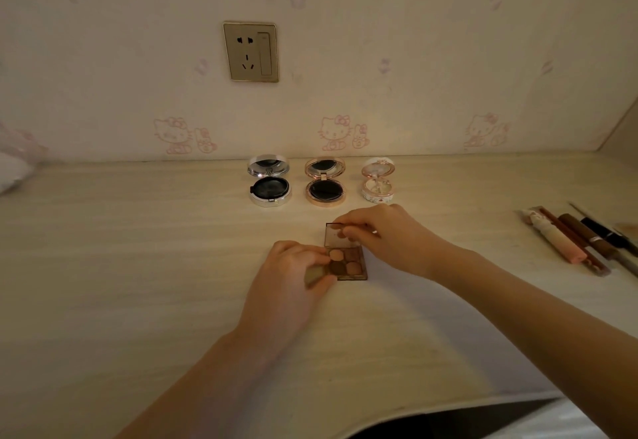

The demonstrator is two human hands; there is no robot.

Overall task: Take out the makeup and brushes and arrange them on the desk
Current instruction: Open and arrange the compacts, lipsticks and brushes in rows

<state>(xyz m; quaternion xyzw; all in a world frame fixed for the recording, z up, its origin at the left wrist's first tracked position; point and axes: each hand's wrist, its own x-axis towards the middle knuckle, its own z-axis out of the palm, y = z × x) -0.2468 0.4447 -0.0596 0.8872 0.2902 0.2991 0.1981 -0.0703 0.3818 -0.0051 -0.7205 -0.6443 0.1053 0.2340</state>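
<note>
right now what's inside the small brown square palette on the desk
Inside the small brown square eyeshadow palette, peach and brown powder pans show. The left hand covers its left edge, so anything there is hidden.

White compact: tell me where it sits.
In the head view the white compact stands open at the right end of the row near the wall, beside the rose-gold compact and just beyond the right hand.
</note>
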